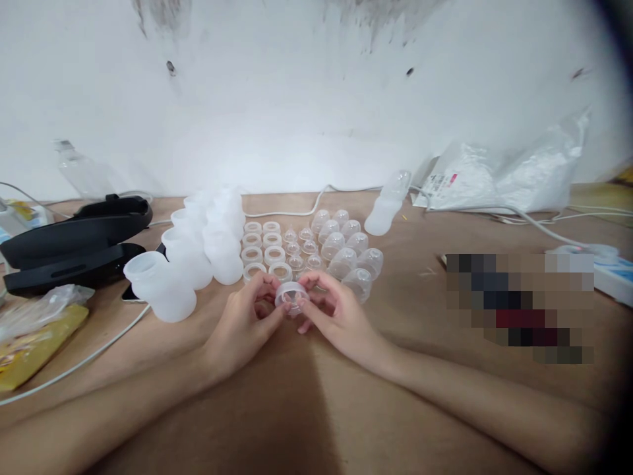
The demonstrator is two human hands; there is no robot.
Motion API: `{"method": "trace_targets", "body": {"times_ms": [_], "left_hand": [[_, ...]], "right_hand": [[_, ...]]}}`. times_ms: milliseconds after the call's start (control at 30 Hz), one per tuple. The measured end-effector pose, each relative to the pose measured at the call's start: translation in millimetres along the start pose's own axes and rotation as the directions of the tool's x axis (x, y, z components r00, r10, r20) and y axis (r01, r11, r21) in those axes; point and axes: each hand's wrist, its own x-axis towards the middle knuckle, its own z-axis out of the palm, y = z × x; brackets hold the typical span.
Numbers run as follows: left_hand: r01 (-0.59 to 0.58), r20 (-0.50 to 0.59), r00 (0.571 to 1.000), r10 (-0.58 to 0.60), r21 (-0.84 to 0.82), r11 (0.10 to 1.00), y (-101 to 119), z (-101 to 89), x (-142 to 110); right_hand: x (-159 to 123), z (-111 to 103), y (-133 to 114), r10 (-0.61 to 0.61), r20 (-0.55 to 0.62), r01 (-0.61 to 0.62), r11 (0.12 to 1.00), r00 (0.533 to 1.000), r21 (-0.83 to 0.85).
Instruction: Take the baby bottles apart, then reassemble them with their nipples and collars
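Between my two hands is a translucent bottle collar ring [291,291], held above the front edge of the laid-out parts. My left hand [250,309] grips its left side between thumb and fingers, and my right hand [332,305] pinches the right side. Whether a nipple sits inside the ring I cannot tell. Just beyond my hands lie rows of collar rings [253,253], clear silicone nipples [293,249] and clear dome caps [333,245]. Left of the rings stand several white baby bottles [173,290] without tops.
One capped bottle [384,212] stands at the back right. A black case [74,244] and a yellow packet [44,343] lie left. White plastic bags [494,175] rest against the wall, with a cable [297,214] running along it. A power strip [613,276] sits far right.
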Motion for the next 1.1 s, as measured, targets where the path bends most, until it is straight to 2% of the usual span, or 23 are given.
{"method": "trace_targets", "body": {"times_ms": [133, 433, 633, 867, 967, 1100], "left_hand": [[0.007, 0.008, 1.000, -0.007, 0.023, 1.000, 1.8, 2.5, 0.8], [0.008, -0.029, 1.000, -0.010, -0.061, 0.998, 2.0, 4.5, 4.6], [-0.037, -0.019, 0.999, 0.039, 0.092, 0.995, 8.5, 4.4, -4.1], [-0.092, -0.009, 0.995, 0.096, 0.240, 0.966, 13.3, 7.0, 0.5], [-0.081, 0.023, 0.997, 0.078, 0.255, 0.963, 14.8, 3.8, 1.4], [-0.014, 0.089, 0.996, -0.001, 0.161, 0.987, 11.3, -4.1, 2.4]], "right_hand": [[-1.2, 1.6, 0.9, 0.014, -0.012, -0.015, 0.999, 1.000, -0.033], [0.3, 0.9, 0.7, 0.003, -0.044, -0.004, 0.999, 0.999, -0.035], [-2.3, 2.0, -2.2, -0.043, -0.068, 0.037, 0.995, 0.997, -0.093], [-3.3, 0.9, -0.6, -0.141, -0.060, 0.115, 0.941, 0.988, -0.320], [-2.7, 0.2, -0.1, -0.093, -0.037, 0.079, 0.957, 0.995, -0.279], [-2.7, 0.1, -2.5, -0.063, 0.018, 0.066, 0.978, 0.998, -0.197]]}}
